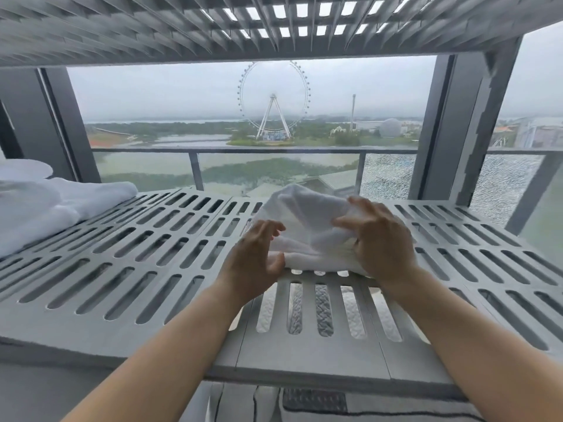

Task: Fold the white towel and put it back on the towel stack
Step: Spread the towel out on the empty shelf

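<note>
White terry towel [304, 226] lies partly folded and bunched on the grey slotted plastic shelf [76, 324] right in front of you, a little right of the shelf's middle, with its near edge doubled into a thick fold and its far corner standing up in a soft peak.

Your right hand [380, 242] is on the towel's right side. Its fingers [361, 205] are curled into the cloth and the thumb presses in from the left, so this hand is grasping the towel.

Your left hand [259, 254] is at the towel's left edge. Its fingers [271, 231] are curved and spread over the corner and the thumb sits just beside the near fold. Whether it really grips the cloth I cannot tell; the hand is a little blurred.

The same shelf carries the stack of folded white towels [45, 202] at its far left end, well apart from the towel you are working on.

Through the slots below your hands you can see quilted fabric [323, 309] on a lower level.

An upper slotted shelf [152, 32] runs overhead.

Behind the shelf is a window with a balcony railing [274, 151], and a Ferris wheel [274, 99] far off.
</note>
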